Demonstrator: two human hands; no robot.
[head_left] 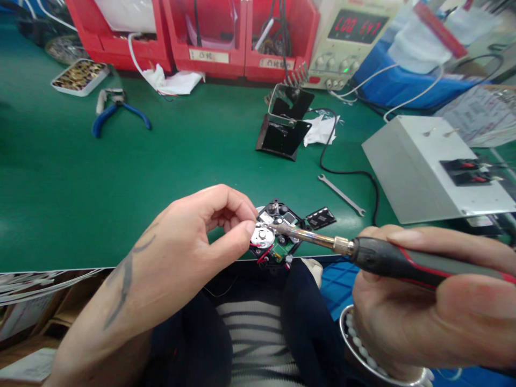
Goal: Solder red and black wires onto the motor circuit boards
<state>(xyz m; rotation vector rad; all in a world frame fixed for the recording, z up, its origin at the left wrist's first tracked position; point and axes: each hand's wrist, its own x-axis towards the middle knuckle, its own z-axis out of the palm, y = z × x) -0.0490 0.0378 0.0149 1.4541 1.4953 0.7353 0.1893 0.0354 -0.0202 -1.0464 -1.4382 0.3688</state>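
Note:
My right hand (pixel 435 290) grips a soldering iron (pixel 395 260) by its black and red handle. The iron's metal tip reaches left over a small black device (pixel 278 231) with a silver disc, a green circuit board and red wires. That device lies at the table's front edge. My left hand (pixel 217 231) comes in from the left, thumb and fingertips pinched together at the disc's edge. Whatever is between those fingers is too small or hidden to make out. Touching the device's right side is a small black rectangular part (pixel 321 217).
An open-ended wrench (pixel 342 195) and a black soldering iron stand (pixel 284 129) are beyond the device. Blue-handled pliers (pixel 116 110) and a tray of brass parts (pixel 79 78) lie back left. Red bins (pixel 205 59), a power supply (pixel 342 43) and a grey metal box (pixel 435 166) border the table.

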